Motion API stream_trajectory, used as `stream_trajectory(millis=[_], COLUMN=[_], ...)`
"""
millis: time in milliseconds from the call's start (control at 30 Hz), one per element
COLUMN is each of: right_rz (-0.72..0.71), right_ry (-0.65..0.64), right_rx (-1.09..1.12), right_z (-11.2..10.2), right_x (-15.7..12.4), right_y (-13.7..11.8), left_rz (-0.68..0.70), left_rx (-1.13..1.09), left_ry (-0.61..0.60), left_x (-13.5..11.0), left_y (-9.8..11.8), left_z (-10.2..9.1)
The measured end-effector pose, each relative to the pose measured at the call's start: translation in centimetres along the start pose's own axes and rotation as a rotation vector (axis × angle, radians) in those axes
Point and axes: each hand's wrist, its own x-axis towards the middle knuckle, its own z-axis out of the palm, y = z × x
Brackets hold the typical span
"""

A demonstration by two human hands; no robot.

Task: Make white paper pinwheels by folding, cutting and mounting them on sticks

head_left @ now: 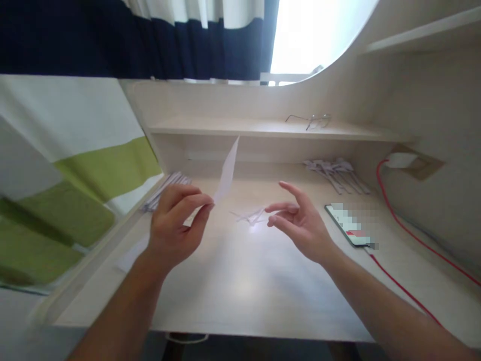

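Lying nearest, at the left of the desk (240, 301), white paper (130, 253) is partly hidden by the left forearm; whether it is one sheet or several cannot be told. Just beyond, a thin paper piece (226, 173) is pinched between thumb and fingers of the left hand (178, 220) and held up on edge above the desktop. Well apart from it, the right hand (298, 220) is held with fingers parted and curled, nothing seen in its grasp. Between the hands, a few loose paper strips (250, 216) are scattered. To the right, a smartphone (345, 225) is laid on the desk. Farther back, narrow strips are already gathered in a left pile (165, 190) and a right pile (336, 173). Much is judged done; the raised piece and the white paper appear left to be handled, though no total is shown. Farthest, eyeglasses (317, 120) are set on a shelf (259, 128).
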Motion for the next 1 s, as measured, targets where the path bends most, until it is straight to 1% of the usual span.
stream_trajectory(millis=[67, 133, 200, 300, 400, 567, 733, 833, 1000], right_rz=[-0.005, 0.01, 0.032, 0.031, -0.016, -0.096, -0.084, -0.097, -0.208], right_ry=[0.05, 0.057, 0.047, 0.048, 0.065, 0.085, 0.063, 0.039, 0.032], right_rx=[0.075, 0.107, 0.128, 0.166, 0.15, -0.005, -0.039, -0.107, -0.285], right_z=[-1.5, -2.9, -4.0, -4.9, -5.4, -6.0, -5.8, -5.6, -5.2], right_x=[0.0, -0.2, -0.6, -1.0, -1.2, -1.7, -2.9, -3.4, -3.1], right_y=[-0.3, 0.2, 1.1, 2.3, 3.1, 3.3, 3.6, 3.7, 2.7], left_rz=[-0.009, 0.021, 0.072, 0.096, 0.072, -0.035, -0.112, -0.056, 0.03], left_rx=[-0.119, -0.196, -0.224, -0.242, -0.26, -0.323, -0.409, -0.451, -0.406], left_ry=[-0.004, -0.041, -0.045, -0.069, -0.09, -0.079, -0.121, -0.129, -0.148], left_x=[-0.4, -1.3, -2.1, -2.7, -2.9, -3.6, -4.2, -4.2, -4.0], left_y=[0.1, 0.3, 0.5, 1.0, 1.6, 2.3, 2.5, 2.6, 2.9], left_z=[3.7, 6.4, 8.2, 9.7, 10.3, 10.2, 9.8, 9.9, 10.0])
